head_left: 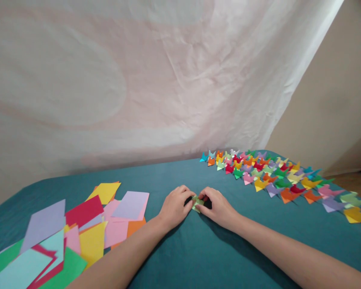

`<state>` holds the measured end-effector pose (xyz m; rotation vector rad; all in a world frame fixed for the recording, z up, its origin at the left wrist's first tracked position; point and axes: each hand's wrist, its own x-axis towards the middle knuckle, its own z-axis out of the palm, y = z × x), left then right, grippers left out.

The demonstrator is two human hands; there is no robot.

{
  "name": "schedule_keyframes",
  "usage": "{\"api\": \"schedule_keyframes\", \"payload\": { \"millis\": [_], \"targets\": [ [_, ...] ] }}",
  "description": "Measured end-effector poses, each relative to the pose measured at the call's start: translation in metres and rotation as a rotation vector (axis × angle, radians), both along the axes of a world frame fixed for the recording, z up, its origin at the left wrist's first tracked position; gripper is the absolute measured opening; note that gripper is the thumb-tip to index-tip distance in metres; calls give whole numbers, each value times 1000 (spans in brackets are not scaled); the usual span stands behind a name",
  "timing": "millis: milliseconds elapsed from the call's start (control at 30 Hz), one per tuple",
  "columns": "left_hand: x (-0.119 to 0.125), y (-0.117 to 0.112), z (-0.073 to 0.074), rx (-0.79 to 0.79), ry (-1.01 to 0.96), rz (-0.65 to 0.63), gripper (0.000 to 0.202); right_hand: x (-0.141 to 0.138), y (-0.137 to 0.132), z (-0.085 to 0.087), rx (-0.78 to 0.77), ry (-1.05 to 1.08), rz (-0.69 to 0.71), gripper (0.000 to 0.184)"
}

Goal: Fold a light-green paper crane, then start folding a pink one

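Observation:
Between my two hands is a small piece of folded light green paper (pixel 197 204), partly covered by my fingers. My left hand (pixel 177 205) pinches its left side, thumb and fingertips closed on it. On the opposite side my right hand (pixel 215 205) grips the paper the same way. Both hands are close to the tabletop, near the middle of the cloth. How the paper is folded is too small to make out.
A teal cloth (pixel 168 257) covers the table. Loose coloured paper sheets (pixel 84 212) lie overlapping at the left. Rows of folded paper birds (pixel 267 172) stand at the right. Behind the table hangs a pale pink and white curtain (pixel 168 80).

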<state>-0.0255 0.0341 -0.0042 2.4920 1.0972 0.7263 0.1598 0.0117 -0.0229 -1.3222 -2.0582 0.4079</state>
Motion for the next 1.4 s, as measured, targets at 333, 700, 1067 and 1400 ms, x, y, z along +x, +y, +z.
{"api": "schedule_keyframes", "payload": {
  "millis": [333, 700, 1067, 1400],
  "targets": [
    [-13, 10, 4, -189, -126, -195, 27, -1, 0, 0, 8, 31, 13, 12],
    [-15, 26, 1, -277, -184, -225, 22, 0, 3, -3, 15, 30, 23, 13],
    [-7, 25, -7, -252, -227, -124, 19, 1, 2, -3, 24, 34, 33, 15],
    [-4, 21, -10, -234, -233, -50, 19, 0, 2, -3, 19, 22, 26, 13]
  ]
}}
